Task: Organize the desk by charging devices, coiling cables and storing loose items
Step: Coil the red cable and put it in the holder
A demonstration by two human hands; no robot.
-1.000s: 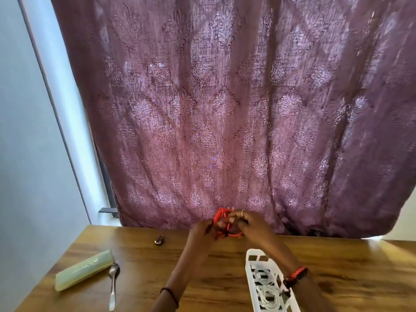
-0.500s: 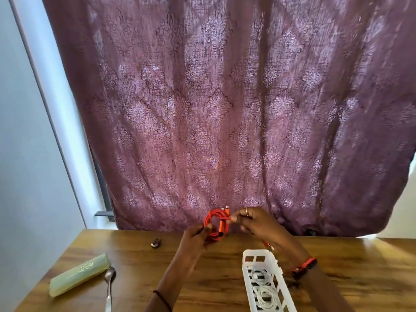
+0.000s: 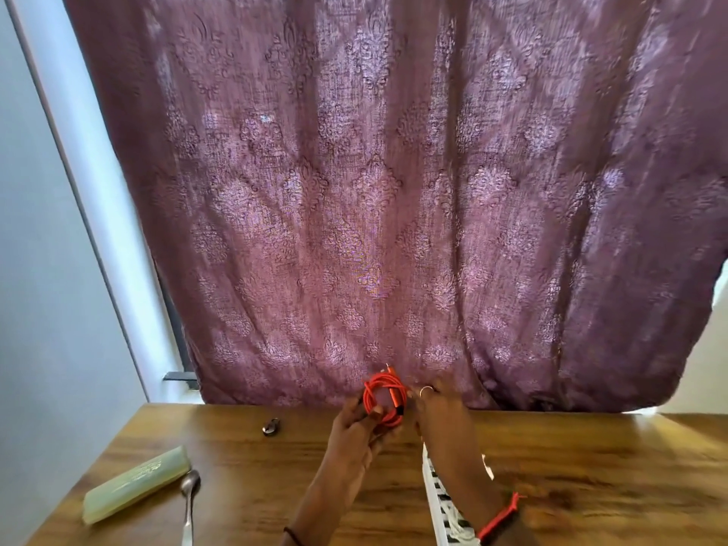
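Note:
A red cable (image 3: 384, 400) is wound into a small coil and held up above the far side of the wooden desk (image 3: 591, 459). My left hand (image 3: 356, 425) grips the coil from the left, fingers curled round its strands. My right hand (image 3: 441, 411) is at the coil's right side, fingers at the connector end; a ring shows on one finger. Below my right forearm stands a white slotted basket (image 3: 435, 502) with white cable coiled inside, mostly hidden by the arm.
A pale green case (image 3: 136, 484) lies near the desk's left edge, with a metal spoon (image 3: 189, 502) beside it. A small dark object (image 3: 272, 426) sits further back. A purple patterned curtain (image 3: 374, 191) hangs behind the desk.
The red coil has tightened and its connector end now lies along the coil. Both hands shifted slightly, the right forearm now covering more of the basket.

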